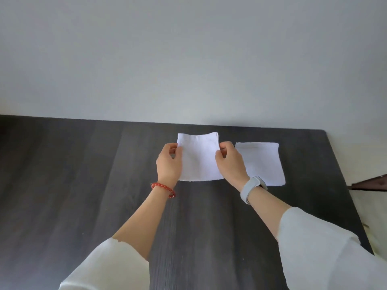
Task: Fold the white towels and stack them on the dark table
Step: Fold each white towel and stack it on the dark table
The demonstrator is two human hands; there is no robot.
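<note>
Both hands on the cloth here: the left hand [168, 164] pinches the left edge of the folded white towel [200, 159], thumb on top and fingers tucked beneath, and the right hand [229, 162] pinches the right edge the same way. The towel sits mid-table toward the far side, its near edge flat on the wood, its far edge lifted and slightly bowed between the two grips. Just to its right lies a second white towel [260, 164], flat, square-ish, close by but not touching as far as I can tell.

Soft, light terry by the look of it, so it should sag wherever it isn't held; gripping the two side edges near the far corners seems the sound choice, keeping layers aligned. No fragility to worry about, though the layers could slip apart if one pinch loosens.

Underneath, a dark table [83, 185] with a wood grain, matte, set against a plain pale wall [188, 49]. At the right edge, a dark brown object [370, 184] pokes in; what it is I can't tell
</note>
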